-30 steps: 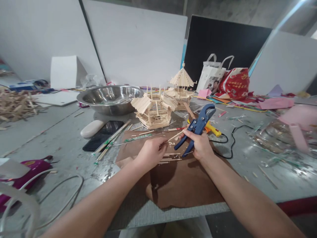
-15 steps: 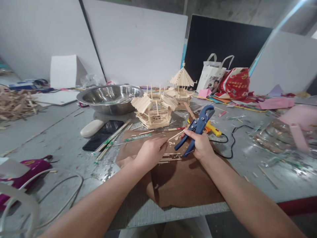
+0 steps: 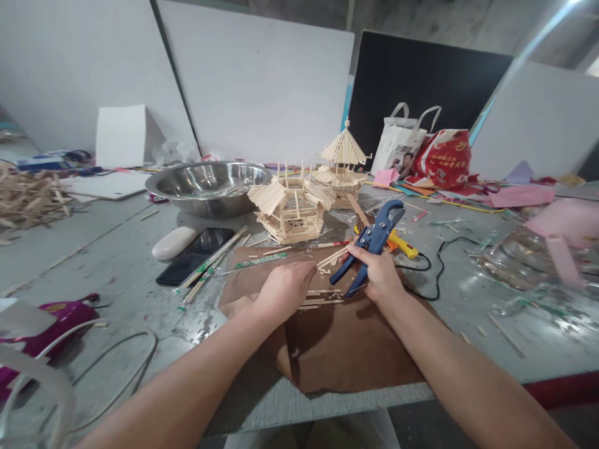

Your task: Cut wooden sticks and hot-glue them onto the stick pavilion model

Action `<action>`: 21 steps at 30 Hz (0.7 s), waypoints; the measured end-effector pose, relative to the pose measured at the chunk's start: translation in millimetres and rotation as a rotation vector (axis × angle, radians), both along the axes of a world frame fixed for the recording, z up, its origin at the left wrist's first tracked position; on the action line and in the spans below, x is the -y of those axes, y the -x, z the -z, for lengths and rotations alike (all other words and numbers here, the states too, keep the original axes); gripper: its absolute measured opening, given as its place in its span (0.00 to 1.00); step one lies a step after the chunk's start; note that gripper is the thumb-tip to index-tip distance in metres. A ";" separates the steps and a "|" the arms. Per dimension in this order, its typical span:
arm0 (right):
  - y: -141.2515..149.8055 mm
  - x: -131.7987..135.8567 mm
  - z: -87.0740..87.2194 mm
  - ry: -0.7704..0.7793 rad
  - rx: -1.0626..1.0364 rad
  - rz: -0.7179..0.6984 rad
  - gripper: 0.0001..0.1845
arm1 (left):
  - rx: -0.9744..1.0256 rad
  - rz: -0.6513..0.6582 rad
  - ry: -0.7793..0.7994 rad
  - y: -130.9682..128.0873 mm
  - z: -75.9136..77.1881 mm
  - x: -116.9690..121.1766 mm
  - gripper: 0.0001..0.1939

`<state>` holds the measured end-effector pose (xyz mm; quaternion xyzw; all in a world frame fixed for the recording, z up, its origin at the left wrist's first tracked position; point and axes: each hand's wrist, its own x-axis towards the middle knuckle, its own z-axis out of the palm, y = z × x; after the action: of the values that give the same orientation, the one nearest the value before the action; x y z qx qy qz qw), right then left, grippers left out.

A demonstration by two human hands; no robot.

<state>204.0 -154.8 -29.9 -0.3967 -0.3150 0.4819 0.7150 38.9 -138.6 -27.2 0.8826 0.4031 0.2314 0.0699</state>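
Observation:
My left hand (image 3: 287, 284) is closed, its fingertips pinching thin wooden sticks (image 3: 332, 257) that reach across to my right hand. In my right hand (image 3: 381, 271) is a blue pipe cutter (image 3: 374, 240), its curved jaw pointing up and away and its two handles apart. The fingers behind the cutter also touch the far ends of the sticks. Below the hands, short cut sticks (image 3: 322, 303) lie on a brown cloth (image 3: 346, 355). Just beyond stands a small pavilion frame (image 3: 294, 212) built of sticks, with a partly covered roof.
A finished-looking stick pavilion (image 3: 345, 149) stands behind. To the left are a steel basin (image 3: 206, 202), a phone (image 3: 194, 255), a white oval case (image 3: 174, 242) and long sticks (image 3: 213, 265). A yellow glue gun (image 3: 403, 245) with a black cord lies right, before a pink-lidded jug (image 3: 524, 249).
The sticks between my hands now show as a spread pair instead of one line. Both hands and the cutter have hardly moved.

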 end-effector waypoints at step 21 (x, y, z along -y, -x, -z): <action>-17.7 6.3 -4.5 0.124 1.102 -0.203 0.15 | 0.280 -0.241 0.335 21.4 -12.1 -31.2 0.17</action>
<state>221.7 -161.1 -25.3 -0.5985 -0.6496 0.2876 0.3703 17.5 -107.4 -15.1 0.7637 0.5245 0.2880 0.2421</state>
